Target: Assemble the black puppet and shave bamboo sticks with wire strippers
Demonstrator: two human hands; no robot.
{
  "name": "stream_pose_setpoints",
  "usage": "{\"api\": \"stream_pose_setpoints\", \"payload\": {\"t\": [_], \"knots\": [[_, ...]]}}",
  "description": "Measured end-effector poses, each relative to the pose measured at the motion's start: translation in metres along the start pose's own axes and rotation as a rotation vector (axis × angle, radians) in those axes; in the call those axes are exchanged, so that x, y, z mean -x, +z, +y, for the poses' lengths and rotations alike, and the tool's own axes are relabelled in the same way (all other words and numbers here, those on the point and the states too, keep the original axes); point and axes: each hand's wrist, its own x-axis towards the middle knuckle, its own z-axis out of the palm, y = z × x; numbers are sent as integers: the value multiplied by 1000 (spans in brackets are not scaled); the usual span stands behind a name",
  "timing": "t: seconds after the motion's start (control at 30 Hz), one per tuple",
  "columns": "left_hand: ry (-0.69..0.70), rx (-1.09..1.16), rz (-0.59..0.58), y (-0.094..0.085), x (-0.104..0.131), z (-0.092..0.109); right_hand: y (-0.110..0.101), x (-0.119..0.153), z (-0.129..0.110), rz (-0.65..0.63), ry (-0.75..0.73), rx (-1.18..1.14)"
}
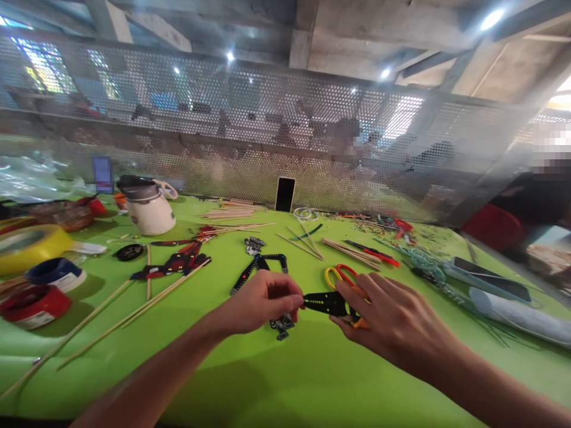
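My right hand (383, 318) grips a wire stripper (328, 303) with black jaws and orange handles, its nose pointing left. My left hand (263, 300) is closed in a pinch at the tip of the jaws; whatever sits between the fingertips is too small to make out. Beyond the right hand, the red and yellow handle loops (342, 274) of another tool show, the rest hidden. Black jointed strips (273, 261) and a grey patterned cutout (255, 245) lie behind the left hand. A second grey patterned piece (282, 327) lies partly under it.
On the green table (250, 380), a red-and-black jointed figure (178, 260) with thin sticks lies left. Tape rolls (56, 274) and a white jug (151, 211) stand farther left. Sticks (352, 252), a cutter (372, 252), green cord (423, 261) and a phone (488, 278) lie right.
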Motion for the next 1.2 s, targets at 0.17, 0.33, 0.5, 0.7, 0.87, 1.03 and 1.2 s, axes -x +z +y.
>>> {"api": "stream_pose_setpoints", "payload": {"t": [0.17,0.33,0.5,0.7,0.87,1.03,1.2], "knots": [[-8,13,41,1,1,5,0,-3,-2,33,-7,23],[-12,-21,87,3,1,6,3,-1,-3,72,-1,72],[-51,-6,66,3,0,4,6,-1,-2,117,-22,76],[-103,14,52,-2,3,10,5,-9,-3,178,-56,116],[-91,46,47,-5,3,11,9,-7,-3,183,-58,132],[-95,41,53,-7,1,10,18,-1,-2,106,-32,83],[-14,-55,65,-10,2,11,37,-2,-1,13,-11,-105]]}}
